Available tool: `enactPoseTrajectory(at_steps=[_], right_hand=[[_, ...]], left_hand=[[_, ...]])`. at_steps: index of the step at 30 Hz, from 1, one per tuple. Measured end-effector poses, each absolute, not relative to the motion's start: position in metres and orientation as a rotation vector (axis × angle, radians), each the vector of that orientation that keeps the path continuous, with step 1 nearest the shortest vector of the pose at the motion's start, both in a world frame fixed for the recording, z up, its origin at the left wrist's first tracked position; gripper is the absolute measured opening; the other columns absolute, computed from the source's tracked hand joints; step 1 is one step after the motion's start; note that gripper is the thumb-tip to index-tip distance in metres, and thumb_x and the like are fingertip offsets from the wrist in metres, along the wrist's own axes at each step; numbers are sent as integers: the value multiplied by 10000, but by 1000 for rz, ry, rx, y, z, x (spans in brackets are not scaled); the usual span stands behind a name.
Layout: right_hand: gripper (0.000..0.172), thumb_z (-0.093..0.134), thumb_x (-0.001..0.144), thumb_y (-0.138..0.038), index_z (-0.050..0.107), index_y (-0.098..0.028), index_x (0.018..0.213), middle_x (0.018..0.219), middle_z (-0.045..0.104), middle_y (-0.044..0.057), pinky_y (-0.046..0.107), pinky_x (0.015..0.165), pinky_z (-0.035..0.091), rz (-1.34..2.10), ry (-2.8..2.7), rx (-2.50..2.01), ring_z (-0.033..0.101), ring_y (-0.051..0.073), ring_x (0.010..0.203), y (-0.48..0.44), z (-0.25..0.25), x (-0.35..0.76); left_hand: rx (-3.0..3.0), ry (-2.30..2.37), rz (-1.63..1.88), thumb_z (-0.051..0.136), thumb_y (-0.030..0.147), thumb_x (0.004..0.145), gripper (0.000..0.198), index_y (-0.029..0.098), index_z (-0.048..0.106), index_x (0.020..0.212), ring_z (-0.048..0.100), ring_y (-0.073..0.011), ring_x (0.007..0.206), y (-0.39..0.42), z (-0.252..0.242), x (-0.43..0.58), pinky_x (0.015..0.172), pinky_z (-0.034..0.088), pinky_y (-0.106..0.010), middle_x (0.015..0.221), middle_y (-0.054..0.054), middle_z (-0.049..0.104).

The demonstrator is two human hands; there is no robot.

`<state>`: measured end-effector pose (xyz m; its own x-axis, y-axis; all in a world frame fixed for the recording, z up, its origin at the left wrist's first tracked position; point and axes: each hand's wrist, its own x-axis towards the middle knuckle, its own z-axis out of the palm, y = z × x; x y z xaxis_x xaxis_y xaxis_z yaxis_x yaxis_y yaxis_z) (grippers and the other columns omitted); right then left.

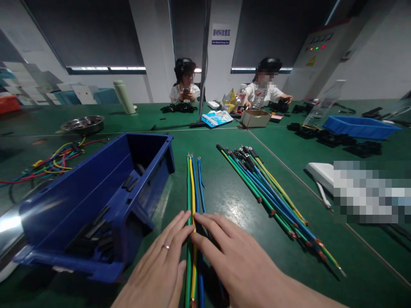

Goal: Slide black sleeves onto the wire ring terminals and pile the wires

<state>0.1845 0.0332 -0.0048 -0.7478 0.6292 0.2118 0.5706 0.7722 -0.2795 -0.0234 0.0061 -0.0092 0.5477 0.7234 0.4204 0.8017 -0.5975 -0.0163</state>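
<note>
A small bunch of green, yellow and blue wires [193,179] lies lengthwise on the green table straight ahead. My left hand [160,267] lies flat with fingers stretched out, its fingertips touching the wires from the left. My right hand [239,261] lies flat too, fingers extended over the wires from the right. Neither hand grips anything. A larger bundle of green, blue and yellow wires [272,199] with black sleeved ends lies diagonally to the right.
A blue plastic bin [96,201] holding black tube pieces lies tipped at the left. Loose coloured wires [48,164] and a metal bowl [82,124] sit far left. A blue tray [356,126], a cardboard box [256,118] and two seated people are across the table.
</note>
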Motion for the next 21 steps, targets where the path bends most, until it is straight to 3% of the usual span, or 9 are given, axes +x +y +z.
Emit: enactPoseTrajectory(at_steps=[4,6,12,15,17,21], right_hand=[[367,535,862,-465,605,-190,1094,1368,544,150,410,1015,460,132,-2597,-954,530,272,1232,32,-7,184],[246,472,928,-381,608,-207,1035,1313,590,128,383,978,488,-34,-2514,-925,578,240,1172,32,-10,183],[265,418,958,-320,586,-167,1096,1236,620,145,369,940,497,-269,-2450,-854,589,236,1118,30,-15,179],[261,399,968,-315,592,-147,1024,1019,662,108,300,739,538,-269,-2451,-824,627,209,913,29,-18,174],[268,374,978,-318,587,-154,968,869,639,73,274,587,501,-281,-2451,-805,598,187,759,29,-22,172],[269,360,972,-354,562,-178,944,890,606,64,277,506,418,-239,-2475,-850,526,178,708,32,-26,171]], left_hand=[[-2481,-1224,-536,392,46,831,491,144,444,1309,612,-176,1195,11,-12,-22,918,559,-283,1335,-113,610],[-2467,-1203,-558,398,40,826,484,145,455,1294,617,-172,1188,13,-16,-22,938,548,-273,1310,-106,631],[-2451,-1185,-644,411,87,847,412,170,498,1241,621,-159,1183,22,-36,-27,985,514,-228,1319,-93,626],[-2425,-1123,-688,413,170,882,397,165,485,1272,644,-182,1151,24,-45,-28,914,569,-247,1335,-104,609],[-2423,-1172,-666,392,200,908,400,183,466,1300,640,-197,1157,24,-49,-29,888,590,-288,1383,-105,566],[-2375,-1250,-626,359,264,943,377,245,487,1297,618,-209,1184,24,-58,-35,883,593,-335,1429,-62,522]])
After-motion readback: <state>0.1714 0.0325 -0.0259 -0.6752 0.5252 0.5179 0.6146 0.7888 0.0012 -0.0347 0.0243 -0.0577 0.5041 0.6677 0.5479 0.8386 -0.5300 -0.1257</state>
